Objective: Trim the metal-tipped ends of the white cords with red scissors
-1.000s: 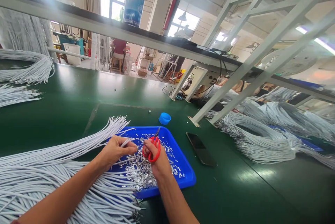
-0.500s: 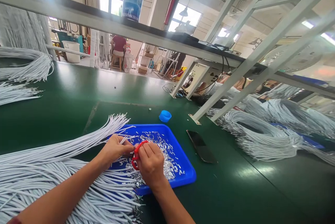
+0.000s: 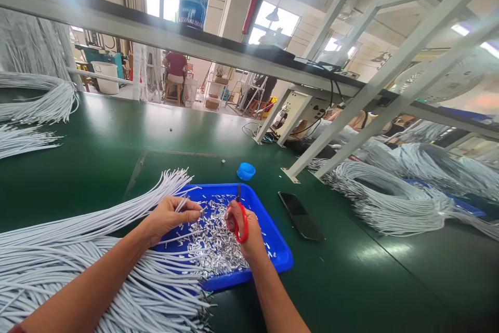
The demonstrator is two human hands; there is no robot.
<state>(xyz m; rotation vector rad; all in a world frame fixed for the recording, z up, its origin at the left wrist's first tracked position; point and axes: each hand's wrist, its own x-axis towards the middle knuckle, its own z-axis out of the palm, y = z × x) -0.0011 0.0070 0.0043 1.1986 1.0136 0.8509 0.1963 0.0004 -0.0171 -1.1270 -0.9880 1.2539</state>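
Observation:
My left hand [image 3: 170, 215] is closed, pinching the ends of a few white cords [image 3: 186, 202] over the left side of a blue tray [image 3: 277, 248]. My right hand [image 3: 244, 229] grips red-handled scissors [image 3: 240, 218] with the blades pointing up and away, over the middle of the tray. The two hands are a short distance apart. The tray holds a heap of small silver cut pieces [image 3: 212, 243]. A large bundle of white cords [image 3: 78, 255] fans out across the green table from the left, passing under my left forearm.
A black phone [image 3: 300, 215] lies right of the tray, a small blue cap [image 3: 246, 171] behind it. More white cord bundles [image 3: 390, 200] lie at the right and far left [image 3: 35, 102]. A white metal frame [image 3: 351, 109] stands on the green table [image 3: 117, 141]. People sit in the background.
My right hand met my left hand with the scissors half a second ago, then drew back to the right, the blades now pointing up. The left hand has stayed in place holding the cords.

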